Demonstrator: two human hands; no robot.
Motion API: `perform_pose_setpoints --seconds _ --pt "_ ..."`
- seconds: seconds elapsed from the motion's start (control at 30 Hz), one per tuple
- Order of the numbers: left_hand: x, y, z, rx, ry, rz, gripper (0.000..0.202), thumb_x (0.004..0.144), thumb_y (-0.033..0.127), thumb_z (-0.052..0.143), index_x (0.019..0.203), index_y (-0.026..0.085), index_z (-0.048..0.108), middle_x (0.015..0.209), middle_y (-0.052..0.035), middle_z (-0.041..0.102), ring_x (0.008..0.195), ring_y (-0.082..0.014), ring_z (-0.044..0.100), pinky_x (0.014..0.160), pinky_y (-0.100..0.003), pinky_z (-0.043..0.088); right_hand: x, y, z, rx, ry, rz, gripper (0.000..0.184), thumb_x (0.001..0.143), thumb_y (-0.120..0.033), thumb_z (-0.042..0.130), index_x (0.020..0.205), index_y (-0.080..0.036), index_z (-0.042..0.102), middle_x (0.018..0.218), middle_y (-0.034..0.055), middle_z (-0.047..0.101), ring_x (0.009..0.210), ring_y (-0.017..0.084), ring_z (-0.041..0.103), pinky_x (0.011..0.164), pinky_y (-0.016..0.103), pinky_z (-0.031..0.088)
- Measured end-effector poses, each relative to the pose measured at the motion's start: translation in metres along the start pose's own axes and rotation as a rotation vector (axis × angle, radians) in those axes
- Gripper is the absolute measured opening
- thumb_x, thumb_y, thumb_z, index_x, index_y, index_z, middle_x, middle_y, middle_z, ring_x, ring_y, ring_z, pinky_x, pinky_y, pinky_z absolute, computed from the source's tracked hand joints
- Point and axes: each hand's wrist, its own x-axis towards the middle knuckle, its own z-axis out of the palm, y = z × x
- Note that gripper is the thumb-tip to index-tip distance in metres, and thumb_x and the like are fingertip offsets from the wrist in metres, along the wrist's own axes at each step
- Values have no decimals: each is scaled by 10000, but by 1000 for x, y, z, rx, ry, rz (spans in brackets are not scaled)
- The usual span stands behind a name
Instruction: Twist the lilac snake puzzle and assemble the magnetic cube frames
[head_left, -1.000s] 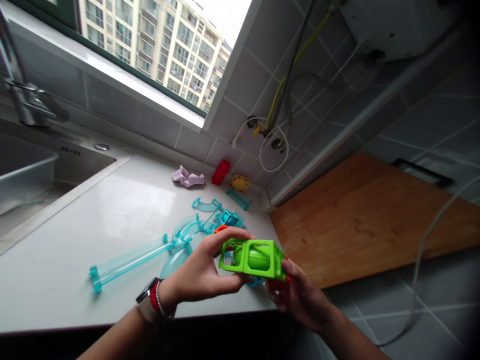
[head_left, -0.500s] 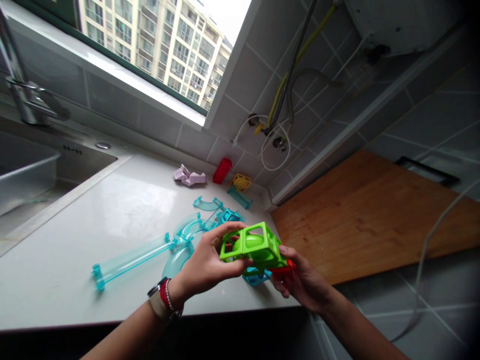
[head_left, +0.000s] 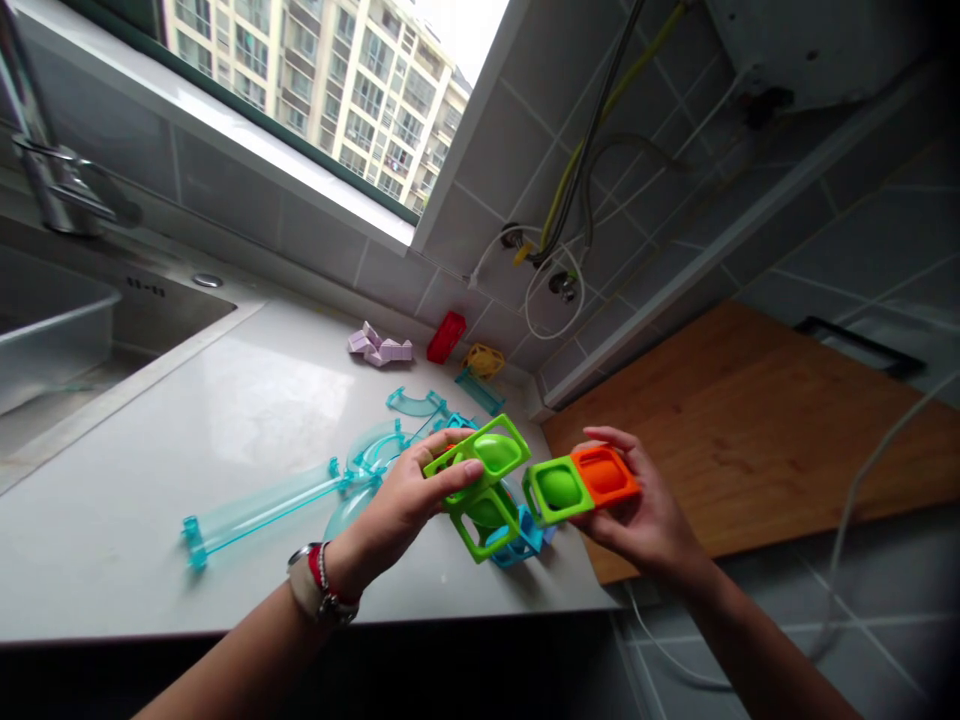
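Note:
My left hand (head_left: 420, 475) is closed around joined green marble-run blocks (head_left: 499, 455), open cube frames with rounded insides. In my right hand (head_left: 652, 510) is a pair of joined blocks, one green (head_left: 559, 488) and one orange (head_left: 606, 475), gripped at the orange end. A small gap separates the two held pieces. Below and behind them, blue blocks (head_left: 517, 540) rest on the counter, partly hidden. Left of my left hand lies a long clear-teal straight track (head_left: 262, 515). Curved teal track pieces (head_left: 416, 402) and other teal parts lie beyond it.
Near the wall are a lilac block piece (head_left: 379, 347), a red block (head_left: 446, 337), a yellow block (head_left: 484, 360) and a short teal track (head_left: 480, 390). A sink (head_left: 180, 330) with a faucet is at left. A wooden board (head_left: 750, 430) leans at right.
The green blocks and the piece in my right hand have come apart. My right hand has moved right and up, turning the green and orange pair to face me.

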Motion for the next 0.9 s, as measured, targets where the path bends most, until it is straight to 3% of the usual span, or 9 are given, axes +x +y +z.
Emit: perform_pose_setpoints --seconds 0.13,0.23,0.47,0.63,0.9 --pt "0 -3 3 60 1 -38 549 774 440 875 1212 195 652 1155 -87 738 944 -239 731 825 -329 573 4 -12 -1 -249 -164 -277 649 822 -206 832 1361 -332 494 1268 84 607 1144 280 639 984 401 545" --pt "0 -6 5 148 -7 -25 522 776 426 880 1194 194 669 1085 -59 744 915 -201 712 804 -282 545 12 -18 -3 -328 -258 -390 621 835 -184 809 1355 -340 507 1268 86 604 1219 298 601 1048 424 512" --pt "-1 -7 8 171 0 4 511 804 438 855 1205 201 645 1067 -41 720 922 -189 689 809 -276 526 18 -7 -2 -409 -238 -322 704 839 -239 825 1453 -318 490 1393 100 583 1285 294 583 1101 404 484" --pt "-2 -9 10 209 -16 -45 525 792 448 863 1194 202 631 1058 -38 714 926 -197 689 802 -288 537 18 1 -4 -368 -237 -268 700 852 -227 816 1478 -318 517 1458 100 587 1318 287 596 1135 415 487" --pt "0 -12 9 219 -60 -54 528 763 415 890 1163 184 635 1103 -55 718 986 -222 692 864 -317 552 17 7 -6 -357 -240 -250 833 861 -251 815 1583 -345 410 1490 102 590 1342 302 594 1147 452 492"
